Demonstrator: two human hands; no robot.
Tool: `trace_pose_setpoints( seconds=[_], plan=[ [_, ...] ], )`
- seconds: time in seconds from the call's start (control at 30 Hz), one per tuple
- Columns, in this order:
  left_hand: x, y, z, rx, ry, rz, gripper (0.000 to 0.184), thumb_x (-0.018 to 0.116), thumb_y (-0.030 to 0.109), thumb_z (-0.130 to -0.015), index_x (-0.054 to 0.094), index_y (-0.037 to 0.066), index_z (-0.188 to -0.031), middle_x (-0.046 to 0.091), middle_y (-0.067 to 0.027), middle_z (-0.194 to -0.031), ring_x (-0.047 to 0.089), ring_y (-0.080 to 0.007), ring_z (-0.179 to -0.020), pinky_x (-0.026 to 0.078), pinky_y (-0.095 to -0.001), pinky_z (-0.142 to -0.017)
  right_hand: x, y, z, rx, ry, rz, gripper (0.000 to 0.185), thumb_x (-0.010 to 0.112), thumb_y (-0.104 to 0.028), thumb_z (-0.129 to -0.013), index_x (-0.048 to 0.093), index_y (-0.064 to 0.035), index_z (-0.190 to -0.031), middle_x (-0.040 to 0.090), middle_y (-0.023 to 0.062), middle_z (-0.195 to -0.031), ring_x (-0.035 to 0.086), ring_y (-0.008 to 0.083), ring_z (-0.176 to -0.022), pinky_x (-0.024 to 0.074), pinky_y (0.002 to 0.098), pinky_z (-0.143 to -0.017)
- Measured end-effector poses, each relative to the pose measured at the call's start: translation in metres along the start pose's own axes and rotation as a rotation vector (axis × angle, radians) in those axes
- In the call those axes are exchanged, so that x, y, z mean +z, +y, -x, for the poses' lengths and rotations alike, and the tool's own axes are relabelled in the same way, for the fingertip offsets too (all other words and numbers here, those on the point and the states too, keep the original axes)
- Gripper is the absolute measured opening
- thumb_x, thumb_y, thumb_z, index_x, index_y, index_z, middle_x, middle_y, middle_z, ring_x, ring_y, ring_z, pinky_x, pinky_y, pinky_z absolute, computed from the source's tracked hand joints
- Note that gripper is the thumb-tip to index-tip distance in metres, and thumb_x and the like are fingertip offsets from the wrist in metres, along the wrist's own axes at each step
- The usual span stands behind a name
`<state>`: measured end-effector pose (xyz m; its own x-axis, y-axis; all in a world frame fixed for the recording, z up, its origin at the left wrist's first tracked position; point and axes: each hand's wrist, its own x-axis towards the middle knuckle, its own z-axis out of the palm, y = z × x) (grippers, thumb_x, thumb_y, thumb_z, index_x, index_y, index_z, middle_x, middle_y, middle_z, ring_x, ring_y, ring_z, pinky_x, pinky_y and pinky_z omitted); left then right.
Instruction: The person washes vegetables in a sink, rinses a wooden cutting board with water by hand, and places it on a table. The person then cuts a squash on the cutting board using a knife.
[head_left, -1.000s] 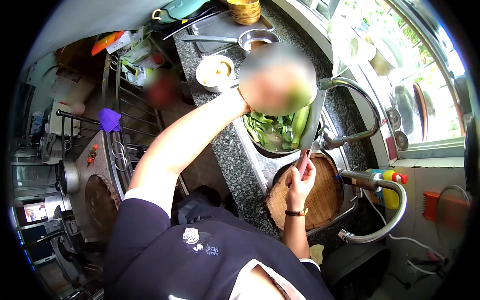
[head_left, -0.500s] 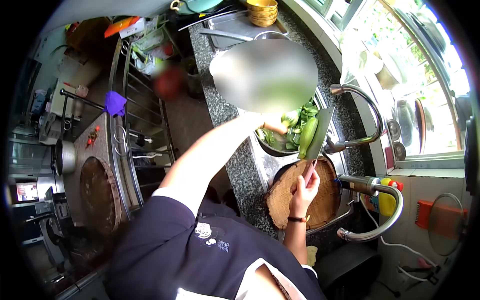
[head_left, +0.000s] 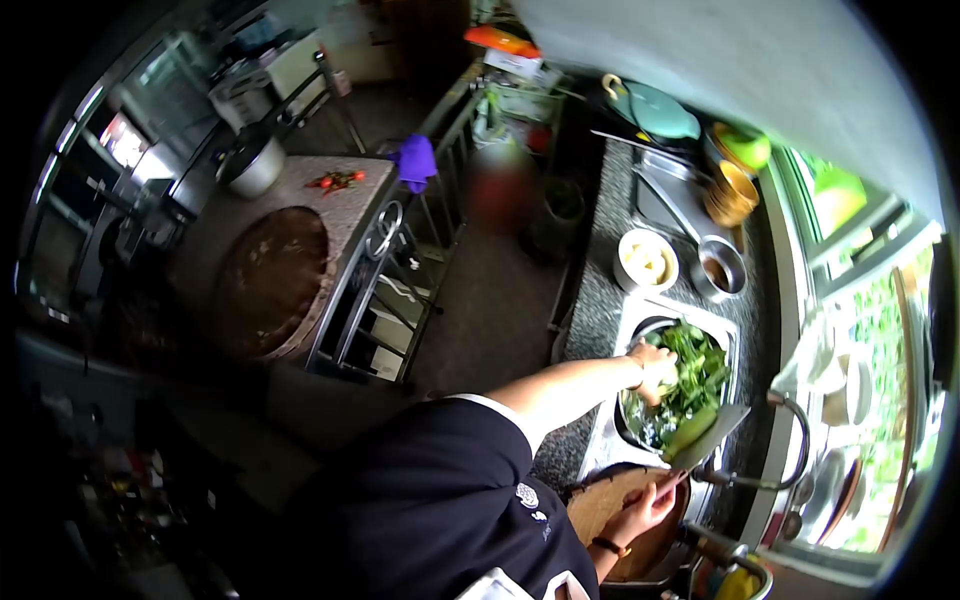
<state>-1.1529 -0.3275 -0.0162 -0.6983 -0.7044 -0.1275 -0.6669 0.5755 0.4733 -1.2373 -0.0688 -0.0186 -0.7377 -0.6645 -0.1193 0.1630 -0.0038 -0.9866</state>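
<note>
My left hand [head_left: 653,372] reaches into a basin of leafy greens [head_left: 697,372] in the sink [head_left: 738,345]. Its fingers are bent around some greens at the near side, partly hidden among the leaves. A cleaver [head_left: 716,436] is in my right hand [head_left: 646,508], gripped by the handle, its broad blade slanting up to the right beside the basin. Against the blade lies a long, light-green vegetable [head_left: 690,430], at the basin's edge. Below my right hand sits a round woven tray [head_left: 600,510].
On the granite counter stand a white bowl [head_left: 646,262] of pale pieces and a metal saucepan [head_left: 720,270]. Stacked brown bowls [head_left: 731,195] are behind. A curved faucet [head_left: 800,440] rises beside the sink. Across the floor, a counter holds a round board [head_left: 270,285] and red peppers [head_left: 338,180].
My view has swung left, bringing more of the room and the counter bowls into sight. My left hand stays among the greens, and my right hand still holds the cleaver.
</note>
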Motion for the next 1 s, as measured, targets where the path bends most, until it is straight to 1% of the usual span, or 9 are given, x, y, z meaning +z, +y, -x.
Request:
trace_pose_setpoints(
  seconds=[0.03,0.23,0.27,0.4,0.47,0.6,0.63,0.73,1.0],
  plan=[
    [-0.01,-0.017,0.012,0.079,-0.042,-0.152,0.078,0.078,0.041,-0.048,0.051,0.002,-0.11,0.055,-0.0151,-0.109,0.058,-0.031,-0.098,0.039,-0.0575,-0.086,0.002,-0.001,0.0,0.006,-0.003,0.007,0.045,0.055,-0.006,-0.084,0.041,-0.0041,-0.126,0.052,0.001,-0.08,0.038,0.0057,-0.048,0.0304,0.0199,-0.041],
    [-0.08,-0.15,0.181,-0.461,0.523,0.339,0.078,0.081,0.033,-0.052,0.044,0.003,-0.114,0.06,-0.0159,-0.099,0.059,-0.0353,-0.093,0.046,-0.0375,-0.083,0.057,-0.026,0.019,-0.04,-0.161,0.025,0.044,0.055,-0.005,-0.083,0.041,-0.0035,-0.125,0.051,0.0024,-0.077,0.037,0.0059,-0.046,0.0316,0.0191,-0.042],
    [-0.094,-0.175,0.223,-0.489,0.554,0.344,0.078,0.081,0.033,-0.052,0.044,0.003,-0.114,0.06,-0.0159,-0.099,0.059,-0.0353,-0.093,0.046,-0.0375,-0.083,0.073,-0.03,0.024,-0.074,-0.211,0.024,0.045,0.054,-0.005,-0.084,0.04,-0.0036,-0.126,0.051,0.0023,-0.077,0.036,0.0055,-0.046,0.0314,0.0189,-0.042],
    [-0.141,-0.267,0.398,-0.971,1.129,0.142,0.072,0.08,0.03,-0.05,0.047,0.003,-0.109,0.058,-0.0167,-0.096,0.059,-0.0303,-0.086,0.048,-0.0368,-0.077,0.153,-0.022,0.033,-0.069,-0.455,0.063,0.037,0.053,-0.007,-0.085,0.041,-0.0052,-0.12,0.048,0.0007,-0.074,0.039,0.0047,-0.047,0.0308,0.0184,-0.038],
    [-0.129,-0.329,0.483,-1.058,1.435,0.163,0.077,0.081,0.033,-0.05,0.046,0.0,-0.11,0.058,-0.0172,-0.098,0.058,-0.0319,-0.089,0.047,-0.0372,-0.08,0.219,-0.042,0.064,-0.079,-0.66,0.161,0.036,0.051,-0.008,-0.084,0.042,-0.0056,-0.119,0.046,0.0009,-0.067,0.038,0.0063,-0.046,0.0328,0.0208,-0.041],
    [-0.151,-0.356,0.616,-1.37,1.451,0.307,0.091,0.081,0.036,-0.049,0.04,-0.001,-0.121,0.05,-0.0225,-0.114,0.052,-0.034,-0.104,0.043,-0.0396,-0.089,0.346,-0.038,0.124,-0.017,-1.094,0.118,0.036,0.05,-0.002,-0.081,0.042,-0.0029,-0.115,0.049,0.0024,-0.074,0.04,0.0073,-0.047,0.0341,0.0219,-0.041],
    [-0.139,-0.382,0.639,-1.578,1.313,-0.014,0.091,0.081,0.04,-0.05,0.04,0.001,-0.122,0.046,-0.0216,-0.119,0.046,-0.0352,-0.111,0.041,-0.0409,-0.092,0.378,-0.031,0.141,0.049,-1.225,0.085,0.035,0.05,-0.001,-0.08,0.042,-0.0031,-0.114,0.049,0.0027,-0.074,0.041,0.0075,-0.048,0.0349,0.0224,-0.041],
    [-0.159,-0.389,0.681,-1.697,0.995,0.16,0.091,0.078,0.047,-0.056,0.039,0.004,-0.126,0.039,-0.0174,-0.123,0.038,-0.0356,-0.118,0.04,-0.0426,-0.096,0.469,-0.013,0.209,0.222,-1.537,0.039,0.032,0.051,0.001,-0.08,0.043,-0.0027,-0.111,0.05,0.0034,-0.073,0.043,0.0079,-0.048,0.0361,0.0229,-0.042],
    [-0.143,-0.398,0.71,-1.289,1.12,0.194,0.104,0.08,0.044,-0.057,0.025,0.01,-0.138,0.038,-0.0203,-0.126,0.039,-0.0367,-0.117,0.033,-0.044,-0.099,0.598,0.061,0.314,0.705,-1.916,0.15,0.036,0.056,-0.006,-0.082,0.041,-0.0028,-0.115,0.05,0.004,-0.073,0.046,0.0117,-0.049,0.0387,0.0251,-0.044]
  ],
)
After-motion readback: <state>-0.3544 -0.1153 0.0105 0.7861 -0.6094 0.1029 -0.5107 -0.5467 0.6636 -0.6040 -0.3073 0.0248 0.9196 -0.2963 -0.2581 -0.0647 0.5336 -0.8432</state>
